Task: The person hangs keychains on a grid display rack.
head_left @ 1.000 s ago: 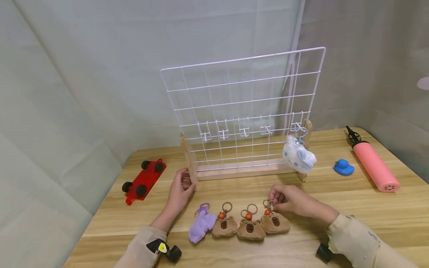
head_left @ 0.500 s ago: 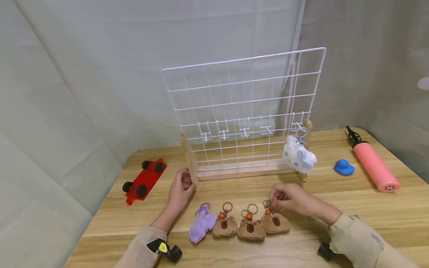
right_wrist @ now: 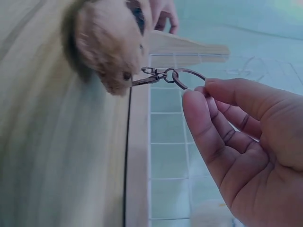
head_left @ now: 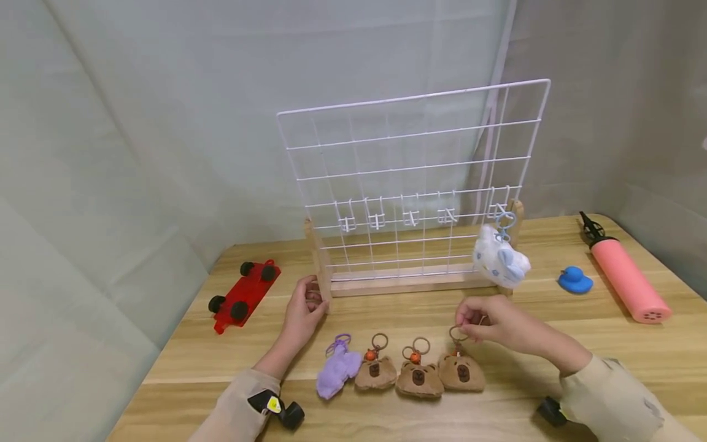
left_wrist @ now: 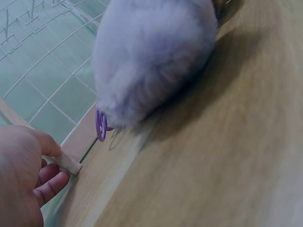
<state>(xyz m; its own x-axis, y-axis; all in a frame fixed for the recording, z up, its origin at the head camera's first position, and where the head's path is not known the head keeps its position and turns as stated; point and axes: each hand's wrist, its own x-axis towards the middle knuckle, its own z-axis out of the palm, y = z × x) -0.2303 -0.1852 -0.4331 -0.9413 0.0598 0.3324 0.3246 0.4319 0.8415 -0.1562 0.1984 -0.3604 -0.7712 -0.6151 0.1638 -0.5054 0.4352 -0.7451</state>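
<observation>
Between thumb and forefinger, my right hand [head_left: 497, 322] pinches the metal ring of the rightmost brown capybara plush keychain [head_left: 461, 372]. In the right wrist view its ring [right_wrist: 189, 75] and clasp are pulled out taut from the plush [right_wrist: 106, 45]. My left hand [head_left: 302, 313] grips the front end of the left wooden foot [head_left: 319, 264] of a white wire grid rack [head_left: 411, 144]. Left of the held keychain lie two more capybara keychains [head_left: 420, 379] and a purple plush keychain [head_left: 338, 372], which looms large in the left wrist view.
Several white hooks [head_left: 411, 217] line the grid. From the rightmost hangs a white and blue plush keychain [head_left: 499, 258]. An upturned red toy car [head_left: 248, 294] lies at left. A blue rubber duck [head_left: 575, 280] and a pink hand pump [head_left: 629, 279] are at right.
My right hand has drawn the rightmost capybara's ring upward and slightly right, tilting the plush more upright. The head view has shifted a little. My left hand keeps its grip on the foot.
</observation>
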